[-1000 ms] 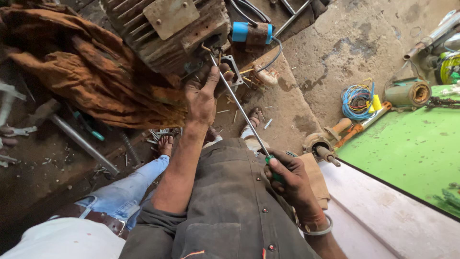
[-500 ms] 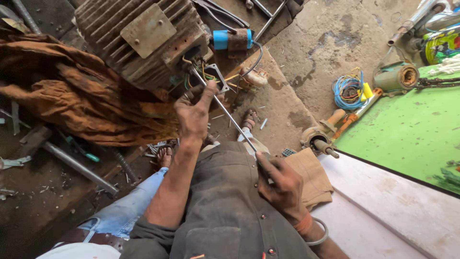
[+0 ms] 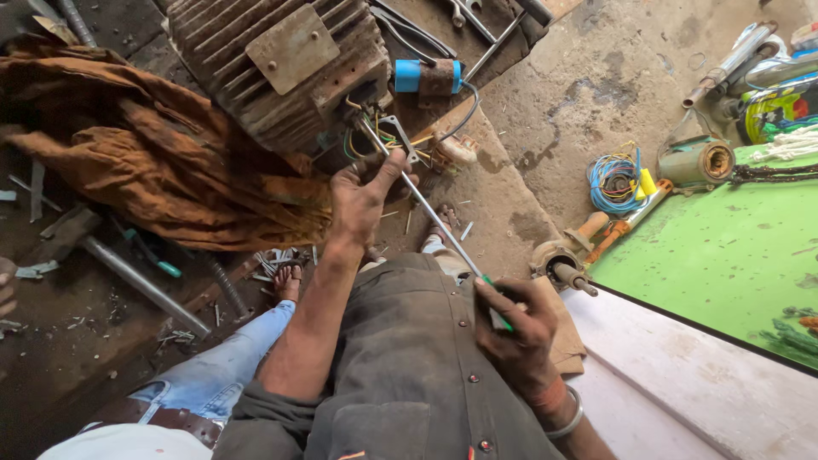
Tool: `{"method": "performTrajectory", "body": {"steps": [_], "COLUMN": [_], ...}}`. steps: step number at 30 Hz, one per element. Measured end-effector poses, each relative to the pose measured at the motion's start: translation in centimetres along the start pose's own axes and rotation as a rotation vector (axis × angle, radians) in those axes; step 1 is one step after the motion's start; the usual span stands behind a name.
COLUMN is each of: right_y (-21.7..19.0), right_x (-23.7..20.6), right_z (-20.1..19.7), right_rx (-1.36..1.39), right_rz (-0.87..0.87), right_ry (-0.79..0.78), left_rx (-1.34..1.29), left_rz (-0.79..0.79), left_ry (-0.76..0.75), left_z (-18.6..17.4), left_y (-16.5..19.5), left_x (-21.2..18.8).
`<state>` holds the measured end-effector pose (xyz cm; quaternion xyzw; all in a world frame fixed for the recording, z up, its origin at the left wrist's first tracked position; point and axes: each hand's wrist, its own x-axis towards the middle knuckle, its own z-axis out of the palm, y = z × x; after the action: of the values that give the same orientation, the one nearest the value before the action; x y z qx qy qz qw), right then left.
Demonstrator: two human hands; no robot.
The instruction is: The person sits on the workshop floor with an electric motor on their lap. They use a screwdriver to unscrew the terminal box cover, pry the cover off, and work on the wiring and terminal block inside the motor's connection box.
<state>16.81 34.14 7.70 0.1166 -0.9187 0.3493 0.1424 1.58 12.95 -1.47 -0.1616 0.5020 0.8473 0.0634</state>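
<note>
Gripping slim steel screwdriver (image 3: 426, 213), seemingly.

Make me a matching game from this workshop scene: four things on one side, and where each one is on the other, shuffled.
Things:
1. screwdriver
2. brown cloth
3. coil of blue wire
4. left hand

Places:
A. on the concrete floor by the green board
B. gripped in the right hand, tip at the motor's wiring
C. heaped left of the motor
D. at the motor's wires, beside the metal shaft

Pairs: 1-B, 2-C, 3-A, 4-D
</note>
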Motion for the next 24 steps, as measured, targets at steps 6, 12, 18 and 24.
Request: {"method": "performTrajectory", "body": {"steps": [6, 12, 18, 24], "right_y": [1.8, 1.9, 0.1, 0.4], "right_x": [-0.3, -0.6, 1.3, 1.8], "right_z": [0.9, 1.3, 1.1, 0.8], "right_rx": [0.622, 0.192, -0.002, 0.070], "right_rz": [0.812, 0.399, 0.146, 0.454], "right_ry": [-0.009, -0.049, 0.079, -0.097], "left_rx": [-0.243, 0.341, 0.563, 0.237], "left_rz": [-0.125, 0.011, 0.195, 0.120], "left_ry": [-0.088, 0.193, 0.440, 0.435], "left_z": [0.1, -1.1, -1.5, 0.0], "left_y": [0.4, 2.7, 3.2, 0.6], "left_x": [0.3, -0.1, 0.9, 3.4]}}
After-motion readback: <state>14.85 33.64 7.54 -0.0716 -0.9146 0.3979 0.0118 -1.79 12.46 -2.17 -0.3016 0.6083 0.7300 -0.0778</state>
